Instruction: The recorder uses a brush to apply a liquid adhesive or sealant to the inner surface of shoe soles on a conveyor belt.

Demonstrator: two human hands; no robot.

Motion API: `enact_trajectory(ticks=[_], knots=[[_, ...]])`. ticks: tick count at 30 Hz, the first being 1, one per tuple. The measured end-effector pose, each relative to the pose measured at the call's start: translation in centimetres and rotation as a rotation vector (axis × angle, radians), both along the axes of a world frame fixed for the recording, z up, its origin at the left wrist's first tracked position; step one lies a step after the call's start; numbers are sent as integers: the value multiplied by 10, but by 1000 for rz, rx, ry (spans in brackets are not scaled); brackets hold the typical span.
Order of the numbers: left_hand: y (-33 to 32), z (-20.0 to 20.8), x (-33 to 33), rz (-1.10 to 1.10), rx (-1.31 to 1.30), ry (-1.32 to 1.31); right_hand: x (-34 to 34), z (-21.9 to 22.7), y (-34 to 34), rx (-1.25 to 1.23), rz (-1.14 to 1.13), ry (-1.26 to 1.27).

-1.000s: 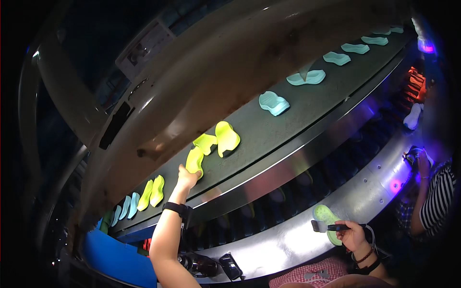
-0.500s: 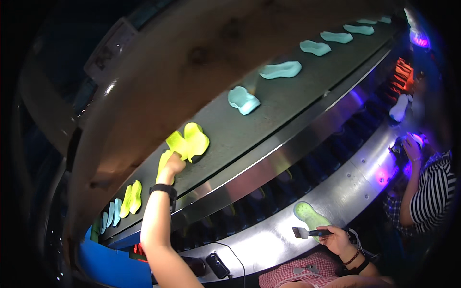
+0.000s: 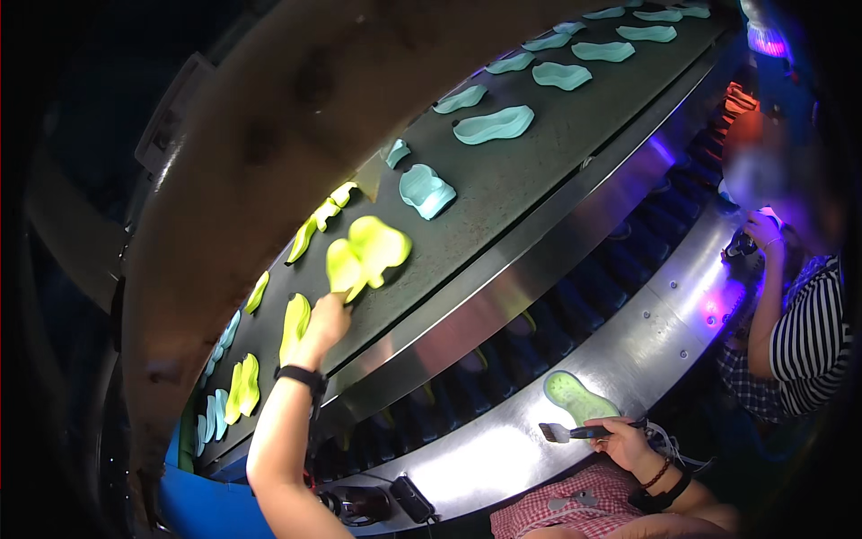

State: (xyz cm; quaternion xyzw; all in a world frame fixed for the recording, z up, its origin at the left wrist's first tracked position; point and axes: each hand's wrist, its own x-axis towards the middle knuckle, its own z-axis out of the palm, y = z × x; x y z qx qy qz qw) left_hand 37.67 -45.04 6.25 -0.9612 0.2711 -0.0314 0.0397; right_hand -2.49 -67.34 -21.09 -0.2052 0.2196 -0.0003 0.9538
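My left hand (image 3: 325,331), with a black band at the wrist, reaches over the dark conveyor belt. Its fingers are closed on the lower end of a bright yellow shoe sole (image 3: 341,267). A second yellow sole (image 3: 381,241) overlaps it; I cannot tell whether the hand holds that one too. Another yellow sole (image 3: 294,325) lies just left of my fingers. My right hand (image 3: 621,443) grips a flat brush (image 3: 584,432) by its black handle, bristles pointing left. Beside the brush, a pale green sole (image 3: 575,395) rests on the metal ledge, partly behind the right hand.
Teal soles (image 3: 494,125) lie along the conveyor belt (image 3: 503,202) toward the far right. A brown cover (image 3: 242,153) overhangs its far side. Dark soles fill the rack below the belt. At right, a person in a striped sleeve (image 3: 813,341) works by the curved metal ledge (image 3: 503,440).
The overlapping yellow soles and my left hand have shifted relative to the belt, the soles moving away from the sole at left. My view has tilted, showing more of the belt's far side.
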Motion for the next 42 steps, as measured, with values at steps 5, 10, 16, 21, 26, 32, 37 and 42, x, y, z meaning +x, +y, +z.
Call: enact_trajectory(ticks=[5,10,16,21,26,32,37,42], knots=[[-88,7,-22,-267,-176,21,-5,1,7,-22,-51,-66],[-103,36,-75,-209,150,-19,-4,17,1,56,-28,-173],[-22,40,-165,-295,-51,-279,-4,20,0,-98,-76,-169],[77,-36,-181,-67,-1306,-529,2,16,9,-211,-91,-169],[83,-52,-184,283,-1958,970,17,21,1,-234,-110,-91],[177,-21,-273,281,-1777,805,20,37,-2,-346,-131,-73],[195,-54,-289,251,-1788,834,26,27,8,-351,-112,-47],[181,-99,-322,191,-1834,972,31,29,19,-334,-57,-30]])
